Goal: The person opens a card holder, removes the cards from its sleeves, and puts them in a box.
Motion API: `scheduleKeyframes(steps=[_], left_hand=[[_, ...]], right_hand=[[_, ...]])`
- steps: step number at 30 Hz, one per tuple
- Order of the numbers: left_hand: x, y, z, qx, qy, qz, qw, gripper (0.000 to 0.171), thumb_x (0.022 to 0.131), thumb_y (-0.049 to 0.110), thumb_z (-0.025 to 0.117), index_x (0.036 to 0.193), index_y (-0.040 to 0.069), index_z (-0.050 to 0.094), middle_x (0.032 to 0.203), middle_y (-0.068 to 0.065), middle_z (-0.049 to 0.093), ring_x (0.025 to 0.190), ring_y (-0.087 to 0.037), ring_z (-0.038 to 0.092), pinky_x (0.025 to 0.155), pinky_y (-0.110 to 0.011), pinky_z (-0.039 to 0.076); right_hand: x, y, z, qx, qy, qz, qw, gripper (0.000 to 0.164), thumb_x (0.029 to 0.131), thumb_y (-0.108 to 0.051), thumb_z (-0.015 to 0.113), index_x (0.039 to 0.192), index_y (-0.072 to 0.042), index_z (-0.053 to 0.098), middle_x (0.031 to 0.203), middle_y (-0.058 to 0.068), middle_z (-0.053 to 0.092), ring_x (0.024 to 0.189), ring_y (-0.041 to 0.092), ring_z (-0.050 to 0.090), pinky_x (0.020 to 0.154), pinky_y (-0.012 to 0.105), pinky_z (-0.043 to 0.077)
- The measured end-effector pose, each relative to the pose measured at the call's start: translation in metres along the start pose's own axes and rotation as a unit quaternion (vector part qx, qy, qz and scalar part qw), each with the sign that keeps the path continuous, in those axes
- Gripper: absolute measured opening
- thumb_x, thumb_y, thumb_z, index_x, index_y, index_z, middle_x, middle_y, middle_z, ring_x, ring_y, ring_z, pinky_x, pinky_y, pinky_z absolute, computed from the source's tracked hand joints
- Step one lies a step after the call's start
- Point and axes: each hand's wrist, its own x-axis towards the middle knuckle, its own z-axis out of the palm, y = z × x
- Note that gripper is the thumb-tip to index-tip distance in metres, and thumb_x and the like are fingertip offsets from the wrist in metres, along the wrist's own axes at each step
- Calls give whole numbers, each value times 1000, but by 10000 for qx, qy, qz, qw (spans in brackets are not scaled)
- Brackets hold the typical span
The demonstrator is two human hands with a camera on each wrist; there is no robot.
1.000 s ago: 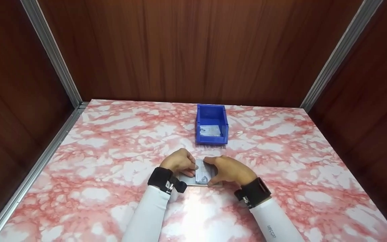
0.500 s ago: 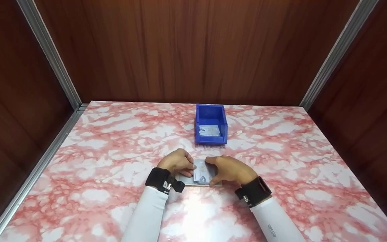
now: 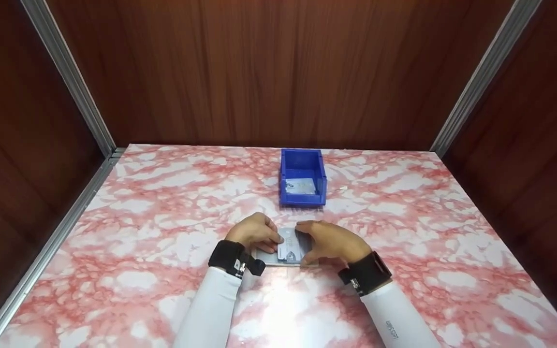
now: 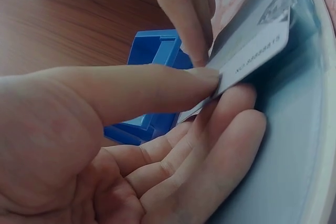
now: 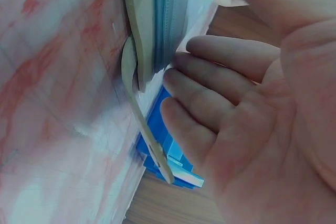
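Note:
My left hand (image 3: 254,231) pinches a pale printed card (image 3: 288,245) between thumb and forefinger. In the left wrist view, digits and a dark picture show on the card (image 4: 262,51), which is tilted over a bluish clear plastic sleeve (image 4: 294,108). The sleeve belongs to a cream-edged card holder (image 5: 142,24) lying on the table beneath both hands. At the card's right side my right hand (image 3: 334,240) spans the holder, thumb near and forefinger far. Its fingers (image 5: 205,95) extend beside the stacked sleeves in the right wrist view. The hands hide part of the holder.
Beyond the hands stands a blue bin (image 3: 302,200), with pale cards (image 3: 300,186) inside. A cream strap (image 5: 139,108) sticks out from the holder. Wooden panels (image 3: 259,72) with metal corner posts surround the red-and-white table (image 3: 162,232).
The card's face has tilted slightly, and its near edge sits a touch farther back. Both hands keep almost the same places; the head view has drifted a little.

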Motion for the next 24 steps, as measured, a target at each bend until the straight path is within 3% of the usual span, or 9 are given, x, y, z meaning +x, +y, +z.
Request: scheduleKeyframes(steps=[4,11,24], left_hand=[[-1,1,1,148,33,-16,9999,22,80,1,79,87,7,58,73,-7,68,61,-13,68,61,-25,62],[0,1,0,493,46,-9,9988,23,81,3,79,85,8,58,71,-5,68,61,-11,67,61,-23,62],[1,-1,-3,240,-29,-2,9997,23,80,5,78,86,9,56,74,-4,68,59,-13,69,59,-25,62]], right_hand=[[1,-1,1,22,-30,10,10000,84,70,-34,92,142,-7,57,149,10,56,137,30,55,116,45,46],[3,0,1,-48,-90,127,9999,83,69,-35,92,140,-8,59,149,10,57,137,31,55,117,45,44],[2,0,1,-49,-51,33,10000,80,70,-33,92,138,-4,61,146,13,58,135,32,57,115,46,46]])
